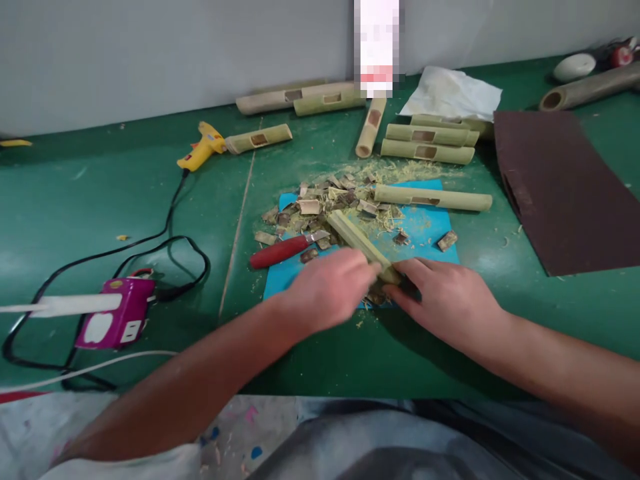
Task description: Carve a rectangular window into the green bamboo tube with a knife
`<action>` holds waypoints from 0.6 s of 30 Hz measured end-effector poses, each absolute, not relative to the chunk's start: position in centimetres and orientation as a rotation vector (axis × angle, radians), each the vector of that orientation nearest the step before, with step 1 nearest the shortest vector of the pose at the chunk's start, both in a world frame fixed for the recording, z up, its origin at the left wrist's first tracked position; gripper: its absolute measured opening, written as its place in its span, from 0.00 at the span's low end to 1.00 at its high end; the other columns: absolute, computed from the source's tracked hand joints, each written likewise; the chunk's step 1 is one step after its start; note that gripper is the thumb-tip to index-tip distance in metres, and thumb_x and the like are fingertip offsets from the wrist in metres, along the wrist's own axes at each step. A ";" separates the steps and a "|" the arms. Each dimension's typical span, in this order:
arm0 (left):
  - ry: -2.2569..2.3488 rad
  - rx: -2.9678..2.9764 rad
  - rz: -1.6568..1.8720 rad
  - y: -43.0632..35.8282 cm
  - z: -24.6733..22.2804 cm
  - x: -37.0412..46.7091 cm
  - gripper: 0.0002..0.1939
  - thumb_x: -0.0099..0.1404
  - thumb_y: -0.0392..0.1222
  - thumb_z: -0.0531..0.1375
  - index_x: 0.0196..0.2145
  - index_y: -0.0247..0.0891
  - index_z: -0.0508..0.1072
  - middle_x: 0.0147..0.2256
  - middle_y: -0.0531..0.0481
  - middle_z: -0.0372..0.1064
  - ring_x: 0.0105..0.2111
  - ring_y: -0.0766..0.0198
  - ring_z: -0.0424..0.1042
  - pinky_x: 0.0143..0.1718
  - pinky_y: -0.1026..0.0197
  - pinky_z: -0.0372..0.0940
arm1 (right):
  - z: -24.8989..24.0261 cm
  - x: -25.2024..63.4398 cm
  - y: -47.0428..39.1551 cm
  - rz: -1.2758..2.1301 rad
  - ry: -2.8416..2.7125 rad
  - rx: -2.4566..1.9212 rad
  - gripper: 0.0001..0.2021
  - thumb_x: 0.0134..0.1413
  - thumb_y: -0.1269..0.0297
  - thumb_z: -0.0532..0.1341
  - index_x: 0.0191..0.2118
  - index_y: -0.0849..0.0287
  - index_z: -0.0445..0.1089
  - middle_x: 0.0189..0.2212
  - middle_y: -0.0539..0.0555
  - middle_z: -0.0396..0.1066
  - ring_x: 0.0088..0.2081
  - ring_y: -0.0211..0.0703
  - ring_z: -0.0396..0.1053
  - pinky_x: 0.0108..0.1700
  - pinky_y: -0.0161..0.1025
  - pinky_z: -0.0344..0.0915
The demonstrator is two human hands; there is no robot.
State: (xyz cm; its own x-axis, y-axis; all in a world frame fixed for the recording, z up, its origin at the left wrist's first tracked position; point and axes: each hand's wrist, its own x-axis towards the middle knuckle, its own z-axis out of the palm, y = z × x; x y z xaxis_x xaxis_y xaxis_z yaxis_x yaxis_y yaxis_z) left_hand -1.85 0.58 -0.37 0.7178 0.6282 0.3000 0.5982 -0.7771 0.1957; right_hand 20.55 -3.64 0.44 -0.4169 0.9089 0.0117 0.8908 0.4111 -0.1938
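A pale green bamboo tube [356, 237] slants over a blue sheet [427, 244], its far end pointing up and left. My right hand [453, 297] grips its near end between thumb and fingers. Slightly blurred, my left hand [330, 287] is closed at the left side of the tube, fingertips against it; whatever it holds is hidden. Left of the tube lies a knife [283, 251] with a red handle and short blade. Bamboo chips [310, 207] and shavings are heaped beyond. Another bamboo tube [460, 199] with a cut-out window rests across the sheet's far right.
Several windowed bamboo tubes [427, 152] lie toward the wall, some under white paper [450, 93]. A yellow glue gun [203, 148] lies left, its black cord looping near a purple power adapter [117, 313]. A dark brown sheet [565, 193] lies at right on the green table [200, 207].
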 end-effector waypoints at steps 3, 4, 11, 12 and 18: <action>1.024 2.818 0.646 0.7 -0.5 -2.2 0.14 0.74 0.40 0.50 0.41 0.36 0.75 0.32 0.48 0.71 0.32 0.65 0.70 0.36 0.63 0.66 | 0.4 20.6 -3.6 0.227 -2.522 -1.639 0.12 0.59 0.56 0.58 0.34 0.58 0.74 0.27 0.52 0.75 0.23 0.38 0.64 0.26 0.39 0.45; 1.154 2.805 0.752 1.0 -0.6 -2.4 0.14 0.74 0.40 0.51 0.40 0.35 0.76 0.31 0.47 0.71 0.32 0.65 0.69 0.35 0.62 0.66 | 0.5 20.6 -3.6 0.227 -2.516 -1.649 0.12 0.59 0.56 0.58 0.34 0.58 0.74 0.26 0.52 0.75 0.23 0.38 0.64 0.26 0.39 0.45; 1.044 2.801 0.649 1.0 -0.8 -2.3 0.13 0.73 0.39 0.51 0.43 0.36 0.75 0.32 0.49 0.71 0.32 0.66 0.70 0.35 0.63 0.67 | 0.5 20.6 -3.7 0.256 -2.523 -1.642 0.13 0.59 0.56 0.58 0.33 0.58 0.74 0.27 0.52 0.75 0.23 0.37 0.64 0.26 0.39 0.45; 1.112 2.779 0.685 1.1 -0.8 -2.4 0.13 0.73 0.39 0.51 0.43 0.37 0.75 0.32 0.48 0.71 0.33 0.65 0.70 0.35 0.63 0.67 | 0.5 20.6 -3.7 0.254 -2.520 -1.647 0.13 0.60 0.55 0.58 0.33 0.58 0.74 0.27 0.52 0.75 0.23 0.37 0.64 0.26 0.39 0.45; 1.029 2.804 0.702 1.4 -0.9 -2.3 0.13 0.74 0.39 0.51 0.43 0.34 0.75 0.32 0.48 0.71 0.33 0.66 0.70 0.36 0.63 0.67 | 0.2 20.7 -3.7 0.233 -2.522 -1.613 0.15 0.61 0.54 0.56 0.32 0.58 0.73 0.25 0.52 0.73 0.22 0.37 0.63 0.26 0.39 0.45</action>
State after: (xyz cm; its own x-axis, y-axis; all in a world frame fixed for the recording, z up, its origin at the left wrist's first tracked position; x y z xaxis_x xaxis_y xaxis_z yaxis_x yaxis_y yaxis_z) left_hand -2.26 1.36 -0.85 0.6705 0.6291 0.3932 0.5955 -0.7725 0.2203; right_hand 20.68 -3.69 0.23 -0.4163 0.9086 0.0333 0.8871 0.4139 -0.2042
